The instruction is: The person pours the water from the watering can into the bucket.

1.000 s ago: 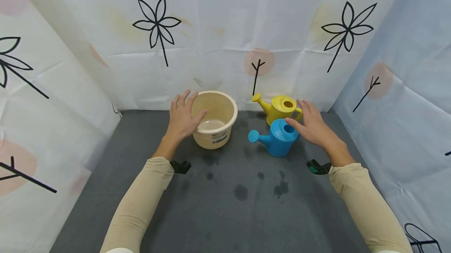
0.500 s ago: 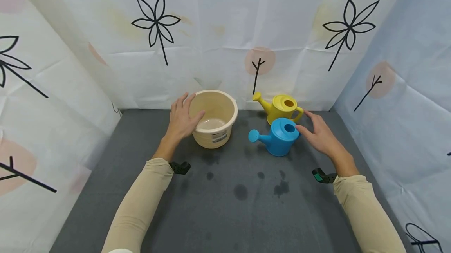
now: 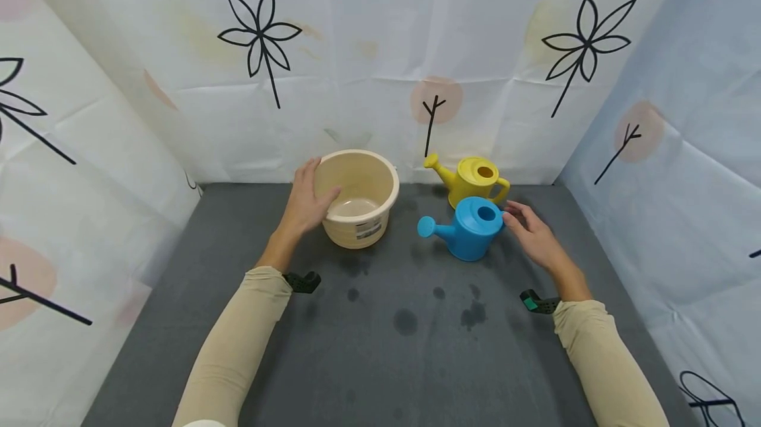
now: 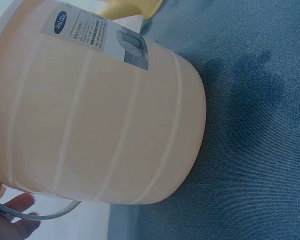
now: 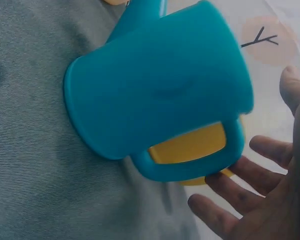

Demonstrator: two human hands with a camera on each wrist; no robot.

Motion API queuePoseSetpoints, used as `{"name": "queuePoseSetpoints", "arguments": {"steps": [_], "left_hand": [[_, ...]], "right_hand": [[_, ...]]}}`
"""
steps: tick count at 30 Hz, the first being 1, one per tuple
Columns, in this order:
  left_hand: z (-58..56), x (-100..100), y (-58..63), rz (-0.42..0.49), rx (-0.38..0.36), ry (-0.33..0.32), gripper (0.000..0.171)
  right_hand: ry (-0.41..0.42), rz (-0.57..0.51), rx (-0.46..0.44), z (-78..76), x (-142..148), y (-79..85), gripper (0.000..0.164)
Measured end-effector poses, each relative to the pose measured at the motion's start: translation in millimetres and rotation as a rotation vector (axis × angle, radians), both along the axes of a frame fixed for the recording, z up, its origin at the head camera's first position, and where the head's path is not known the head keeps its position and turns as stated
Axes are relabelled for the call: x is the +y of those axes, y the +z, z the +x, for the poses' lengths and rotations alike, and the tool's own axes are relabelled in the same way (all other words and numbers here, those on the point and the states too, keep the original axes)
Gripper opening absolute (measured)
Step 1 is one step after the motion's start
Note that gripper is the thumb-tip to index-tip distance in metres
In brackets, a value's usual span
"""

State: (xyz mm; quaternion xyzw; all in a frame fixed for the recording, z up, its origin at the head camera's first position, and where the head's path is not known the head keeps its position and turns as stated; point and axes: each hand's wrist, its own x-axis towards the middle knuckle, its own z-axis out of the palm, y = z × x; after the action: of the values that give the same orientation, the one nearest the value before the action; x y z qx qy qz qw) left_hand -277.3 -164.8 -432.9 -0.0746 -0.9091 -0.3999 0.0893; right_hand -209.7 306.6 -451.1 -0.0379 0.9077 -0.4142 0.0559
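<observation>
A cream plastic bucket (image 3: pixel 341 232) stands upright at the back of the table, a printed label on its front. At its left side is my left hand (image 3: pixel 303 205), fingers extended along the rim and thumb over the front. In the left wrist view, fingers (image 4: pixel 20 202) show beside the bucket's thin handle (image 4: pixel 55 215). To the right stands a blue watering can (image 3: pixel 466 235), spout leftward. My right hand (image 3: pixel 535 238) is at its handle (image 5: pixel 185 170), fingers apart and not wrapped round it; whether they touch it is unclear. Behind it is a yellow watering can (image 3: pixel 466 189).
The dark grey tabletop (image 3: pixel 368 361) has several darker spots in its middle. White cloth walls (image 3: pixel 351 37) with black flower drawings rise at the back and both sides. The yellow can stands close to the back wall.
My right hand has drawn back from above the blue can and lowered to its handle. My left fingers have come closer together by the bucket rim. Bucket and cans stay put.
</observation>
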Motion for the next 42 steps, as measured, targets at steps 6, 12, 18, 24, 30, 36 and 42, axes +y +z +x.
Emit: {"name": "queuePoseSetpoints", "arguments": {"steps": [6,12,18,24,30,36,42], "left_hand": [[0.7,0,0.6,0.021,-0.046,0.002,0.084],[1.2,0,1.1,0.021,-0.044,0.019,0.082],[1.1,1,-0.4,0.043,-0.048,0.031,0.078],[1.6,1,-1.0,0.045,-0.054,0.046,0.075],[2.1,1,-2.1,0.057,-0.061,0.068,0.075],[1.2,1,-3.1,0.073,-0.046,0.064,0.076],[0.1,-1,-3.9,0.093,-0.068,0.036,0.081]], "right_hand": [[-0.013,-0.121,-0.022,-1.8,1,-10.9,0.067],[-0.009,-0.22,-0.055,-8.3,4,-22.0,0.066],[-0.022,-0.297,-0.076,-15.5,5,-30.5,0.064],[-0.049,-0.333,-0.075,-19.1,8,-37.3,0.063],[-0.055,-0.452,-0.089,-19.2,10,-41.8,0.042],[-0.046,-0.638,-0.14,-17.2,10,-45.0,0.015],[-0.07,-0.733,-0.141,-14.6,6,-47.3,0.01]]}}
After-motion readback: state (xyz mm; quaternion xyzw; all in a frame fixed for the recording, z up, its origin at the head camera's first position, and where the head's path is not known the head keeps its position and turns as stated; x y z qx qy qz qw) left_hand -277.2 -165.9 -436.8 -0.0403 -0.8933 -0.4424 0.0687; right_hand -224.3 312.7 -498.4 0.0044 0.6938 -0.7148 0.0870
